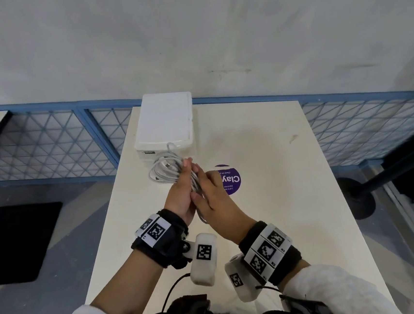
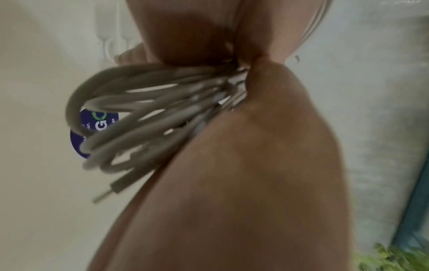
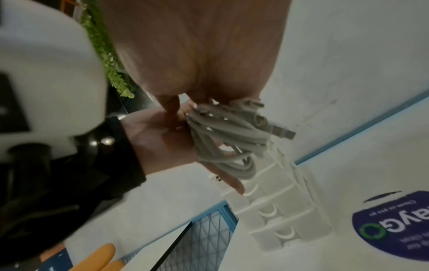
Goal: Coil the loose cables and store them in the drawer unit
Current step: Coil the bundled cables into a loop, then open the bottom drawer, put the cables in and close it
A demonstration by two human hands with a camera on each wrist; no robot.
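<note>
- Both our hands meet over the white rectangular tabletop (image 1: 262,136) in the head view: our left hand (image 1: 179,197) and our right hand (image 1: 212,194) press palm towards palm, fingers fairly straight, with the bundle of looped white charging cables (image 1: 164,172) pinned between them. The loops stick out to the left of the fingertips, just in front of the white plastic drawer unit (image 1: 163,123) at the table's far edge. A round purple sticker (image 1: 231,179) lies just right of the hands.
- From the left wrist, the strands fan out of the squeeze point and a loose plug tip (image 2: 104,196) dangles free. We judge the coil is not yet tidy, so we should tuck that end under a loop before letting go.
- From the right wrist, the coil lies across the left palm (image 3: 162,139), and a flat metal USB plug (image 3: 284,133) juts out. The stacked drawers with curved pulls (image 3: 276,210) look closed, so one hand probably has to take over the whole bundle firmly while the other pulls a drawer open.
</note>
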